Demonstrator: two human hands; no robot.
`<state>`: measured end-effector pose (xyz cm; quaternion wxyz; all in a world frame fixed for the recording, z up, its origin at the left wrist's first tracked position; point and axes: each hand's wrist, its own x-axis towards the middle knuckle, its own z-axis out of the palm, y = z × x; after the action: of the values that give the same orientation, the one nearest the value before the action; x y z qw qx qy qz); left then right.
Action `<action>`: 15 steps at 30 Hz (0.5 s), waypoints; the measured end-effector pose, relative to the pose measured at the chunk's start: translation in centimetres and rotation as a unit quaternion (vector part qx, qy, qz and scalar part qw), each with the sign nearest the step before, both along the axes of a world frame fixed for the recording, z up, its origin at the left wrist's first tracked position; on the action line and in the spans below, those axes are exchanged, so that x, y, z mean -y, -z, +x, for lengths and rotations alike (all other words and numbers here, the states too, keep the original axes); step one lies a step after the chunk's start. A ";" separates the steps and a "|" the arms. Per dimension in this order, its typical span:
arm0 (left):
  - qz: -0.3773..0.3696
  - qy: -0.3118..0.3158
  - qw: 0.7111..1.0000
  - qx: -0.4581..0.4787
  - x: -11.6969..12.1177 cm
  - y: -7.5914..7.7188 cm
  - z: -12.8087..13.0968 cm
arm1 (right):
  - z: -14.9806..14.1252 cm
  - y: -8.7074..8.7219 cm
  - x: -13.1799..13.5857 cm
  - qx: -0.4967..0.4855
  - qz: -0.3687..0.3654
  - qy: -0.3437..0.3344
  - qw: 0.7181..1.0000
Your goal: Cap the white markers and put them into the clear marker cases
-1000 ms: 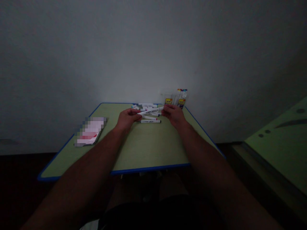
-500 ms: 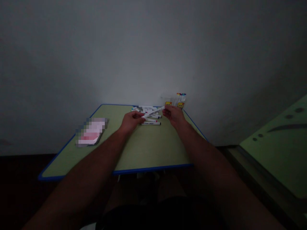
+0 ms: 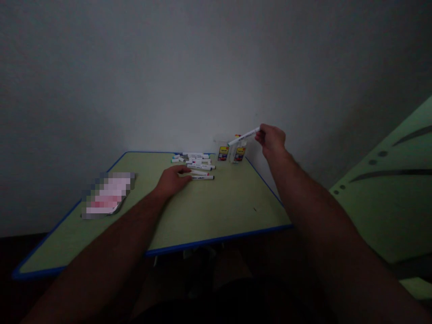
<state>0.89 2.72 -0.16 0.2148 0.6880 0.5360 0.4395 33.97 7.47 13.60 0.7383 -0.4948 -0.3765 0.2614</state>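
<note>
A white marker (image 3: 245, 136) is pinched at its upper right end in my right hand (image 3: 274, 140). The marker slants down to the left, its lower tip in front of or just above the clear plastic cases. Resting low over the table, my left hand (image 3: 171, 181) has thumb and forefinger apart beside the left ends of two white markers, one with a black end (image 3: 203, 177) and one with a pink end (image 3: 200, 173). Whether the fingers touch them is hard to see. Behind these lies a loose pile of several white markers (image 3: 195, 155).
Two clear cases with yellow labels, a left one (image 3: 222, 153) and a right one (image 3: 240, 154), stand at the table's back right corner by the wall. Colored caps show in the right one. A blurred-out flat object (image 3: 110, 195) lies left on the blue-edged table (image 3: 216, 211).
My right hand has lifted the marker up and to the right, away from my left hand, which has let go of it. The view has shifted somewhat.
</note>
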 end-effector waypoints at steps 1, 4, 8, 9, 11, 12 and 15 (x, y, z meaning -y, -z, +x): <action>0.002 -0.003 1.000 -0.014 0.0 0.0 0.0 | 0.8 -0.6 -0.3 0.007 0.002 0.019 1.000; -0.001 -0.012 0.999 -0.045 0.0 0.0 -0.1 | 2.8 -2.1 -1.2 0.030 0.014 0.067 0.997; 0.002 -0.017 0.997 -0.072 -0.2 0.0 -0.1 | 3.9 -3.6 -2.3 0.059 0.028 0.121 0.991; 0.001 -0.019 0.997 -0.076 -0.2 0.1 -0.1 | 4.0 -3.9 -2.6 0.069 0.029 0.130 0.989; -0.002 -0.024 0.996 -0.080 -0.3 0.1 -0.1 | 4.2 -4.2 -3.2 0.098 0.026 0.141 0.985; -0.003 -0.027 0.996 -0.083 -0.3 0.1 -0.1 | 4.2 -4.3 -3.6 0.115 0.023 0.145 0.982; 0.001 -0.030 0.996 -0.090 -0.3 0.0 -0.1 | 4.5 -4.3 -4.8 0.166 0.022 0.132 0.977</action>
<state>0.76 3.02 -0.16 0.1520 0.7086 0.5729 0.3829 38.51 12.23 17.87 0.7042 -0.5603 -0.4310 0.0669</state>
